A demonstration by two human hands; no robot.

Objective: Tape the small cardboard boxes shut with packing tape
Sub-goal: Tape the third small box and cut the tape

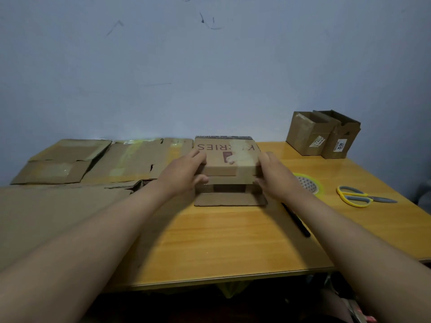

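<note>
Left hand (184, 170): fingers curled round the box's left edge.
Right hand (274, 174): fingers gripping its right edge.
Box (229, 159): brown cardboard, mid-tabletop (221, 241), red upside-down lettering on its lid, front flap lying flat toward the person.
Tape roll (310, 183): just right of the right hand.
Scissors (359, 197): yellow-handled, farther right.

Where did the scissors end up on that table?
In the head view, the scissors lie flat on the right side of the table, just right of the tape roll and nearer than the two small boxes.
</note>
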